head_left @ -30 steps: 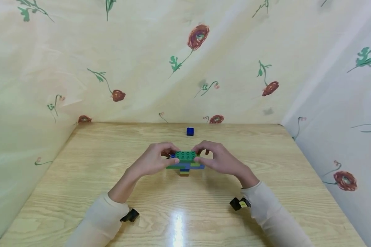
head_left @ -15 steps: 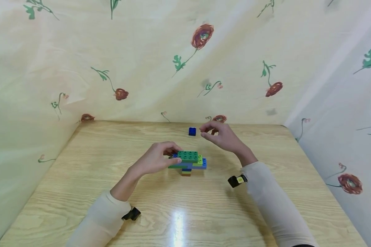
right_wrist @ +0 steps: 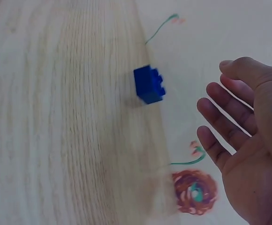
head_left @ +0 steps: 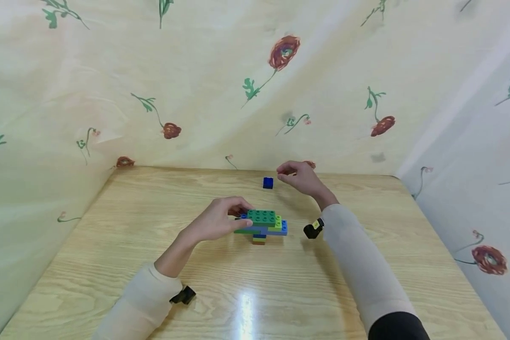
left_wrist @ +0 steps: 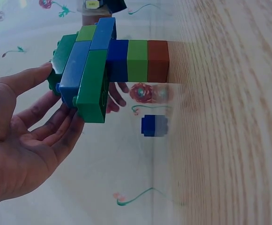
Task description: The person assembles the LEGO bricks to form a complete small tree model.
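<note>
A building-brick structure [head_left: 261,217] stands upright on the table. It has a narrow stem of blue, lime and red-brown bricks, with wider green, blue and lime layers above. My left hand [head_left: 221,219] holds its left end, thumb on the near side of the top green brick [left_wrist: 64,55] and fingers on the far side. A single dark blue brick [head_left: 268,182] lies near the table's back edge. Just right of that brick hovers my right hand [head_left: 302,178], its fingers loosely bent and holding nothing; the right wrist view shows a gap between fingertips and brick [right_wrist: 148,84].
The wood-grain table [head_left: 221,293] ends at a wall covered in flowered cloth [head_left: 204,85], close behind the blue brick. Black wrist devices [head_left: 313,229] sit under both sleeves.
My right hand has let go of the brick structure's right end and moved back towards the single blue brick. The left hand has kept its hold.
</note>
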`<state>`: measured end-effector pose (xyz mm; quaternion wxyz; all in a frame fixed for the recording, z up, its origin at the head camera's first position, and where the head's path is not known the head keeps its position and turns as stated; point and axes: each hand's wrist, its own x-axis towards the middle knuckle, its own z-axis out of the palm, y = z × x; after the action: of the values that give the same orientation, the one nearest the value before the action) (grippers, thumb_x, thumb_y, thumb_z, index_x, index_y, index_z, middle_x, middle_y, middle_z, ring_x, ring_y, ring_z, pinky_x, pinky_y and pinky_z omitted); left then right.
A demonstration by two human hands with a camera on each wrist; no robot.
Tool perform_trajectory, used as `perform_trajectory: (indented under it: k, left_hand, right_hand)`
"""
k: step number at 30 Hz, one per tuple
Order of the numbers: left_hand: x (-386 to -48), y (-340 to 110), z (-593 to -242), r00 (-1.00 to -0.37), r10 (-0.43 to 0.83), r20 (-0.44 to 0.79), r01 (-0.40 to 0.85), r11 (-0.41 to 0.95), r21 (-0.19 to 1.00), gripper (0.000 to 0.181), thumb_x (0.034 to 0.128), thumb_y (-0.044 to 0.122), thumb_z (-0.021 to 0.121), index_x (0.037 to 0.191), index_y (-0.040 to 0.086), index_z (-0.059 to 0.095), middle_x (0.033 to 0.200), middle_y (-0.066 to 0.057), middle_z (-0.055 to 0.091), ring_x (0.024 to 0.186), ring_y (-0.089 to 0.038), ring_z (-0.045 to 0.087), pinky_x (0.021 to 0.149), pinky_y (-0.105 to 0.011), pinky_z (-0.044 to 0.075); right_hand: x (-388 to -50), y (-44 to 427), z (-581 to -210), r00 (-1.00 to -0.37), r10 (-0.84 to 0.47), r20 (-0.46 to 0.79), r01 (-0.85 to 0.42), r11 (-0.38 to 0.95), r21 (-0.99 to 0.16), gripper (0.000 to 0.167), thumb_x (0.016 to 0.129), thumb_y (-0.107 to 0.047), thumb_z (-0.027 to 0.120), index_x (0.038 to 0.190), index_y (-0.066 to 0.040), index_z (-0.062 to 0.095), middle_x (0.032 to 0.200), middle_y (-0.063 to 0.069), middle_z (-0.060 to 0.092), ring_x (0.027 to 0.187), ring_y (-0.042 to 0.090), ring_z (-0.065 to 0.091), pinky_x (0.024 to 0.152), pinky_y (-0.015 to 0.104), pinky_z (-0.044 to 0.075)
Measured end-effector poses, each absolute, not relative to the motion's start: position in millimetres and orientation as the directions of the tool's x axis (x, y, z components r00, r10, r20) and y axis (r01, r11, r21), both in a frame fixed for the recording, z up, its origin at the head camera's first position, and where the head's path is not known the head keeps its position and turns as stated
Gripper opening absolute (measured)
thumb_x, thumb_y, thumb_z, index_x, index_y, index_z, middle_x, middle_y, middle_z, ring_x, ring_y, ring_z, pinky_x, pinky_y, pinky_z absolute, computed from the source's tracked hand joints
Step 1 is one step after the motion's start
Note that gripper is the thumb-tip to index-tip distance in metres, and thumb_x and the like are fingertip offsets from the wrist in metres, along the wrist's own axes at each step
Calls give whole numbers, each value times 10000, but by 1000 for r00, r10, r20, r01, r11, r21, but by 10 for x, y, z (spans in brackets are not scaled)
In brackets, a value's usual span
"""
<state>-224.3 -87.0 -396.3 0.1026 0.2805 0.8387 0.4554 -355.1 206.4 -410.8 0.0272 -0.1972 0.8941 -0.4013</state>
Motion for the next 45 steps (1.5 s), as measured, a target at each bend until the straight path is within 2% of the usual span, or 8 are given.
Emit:
perform_trajectory:
  k: [8, 14, 20, 28, 35, 45]
  left_hand:
    - [-2255, -862, -3970, -819, 567, 89, 382, 422, 822, 317, 971, 218, 737, 1273, 137, 685, 1191, -29, 715, 1056, -165, 660, 1022, -428, 545]
    - [-2256, -856, -3979, -820, 566, 91, 385, 427, 819, 315, 969, 216, 740, 1270, 139, 687, 1181, -20, 718, 1050, -156, 659, 1021, -425, 546]
    - [-2253, -848, -3975, -818, 568, 97, 390, 422, 818, 312, 971, 217, 738, 1268, 137, 688, 1180, -21, 718, 1037, -149, 655, 1017, -413, 546]
    - [-2259, -846, -3975, -818, 568, 93, 386, 421, 821, 314, 975, 223, 733, 1274, 139, 685, 1207, -26, 716, 1056, -156, 659, 1026, -421, 543]
    - [-2255, -852, -3979, -822, 561, 94, 381, 420, 824, 312, 972, 212, 735, 1271, 135, 686, 1198, -36, 716, 1053, -167, 658, 1024, -430, 545]
    - [-2240, -851, -3974, -826, 558, 83, 370, 425, 826, 309, 971, 210, 737, 1267, 137, 686, 1202, -32, 716, 1059, -169, 659, 1033, -442, 542]
  right_hand:
    - [-3824, 2013, -4302, -928, -370, -39, -207, 600, -773, 401, 1001, -200, 665, 1349, -10, 607, 1289, 159, 650, 1197, 320, 601, 1012, 479, 509]
    - [-3902, 1980, -4474, -914, -392, -106, -189, 642, -743, 412, 980, -179, 692, 1355, -37, 599, 1308, 154, 615, 1186, 296, 575, 1039, 433, 473]
    - [-3898, 1940, -4504, -921, -378, -95, -204, 675, -709, 359, 947, -170, 726, 1284, -69, 654, 1246, 130, 636, 1114, 274, 570, 981, 399, 465]
    - [-3896, 1943, -4536, -927, -366, -83, -205, 679, -705, 352, 968, -203, 722, 1295, -89, 654, 1242, 123, 632, 1111, 274, 562, 996, 416, 474]
    - [-3865, 1908, -4505, -929, -364, -61, -223, 685, -693, 354, 971, -206, 713, 1297, -80, 656, 1212, 133, 647, 1074, 277, 584, 950, 405, 493]
    - [-3778, 1974, -4364, -933, -360, -5, -260, 685, -681, 401, 971, -276, 692, 1318, -79, 648, 1276, 142, 657, 1189, 314, 597, 990, 474, 518]
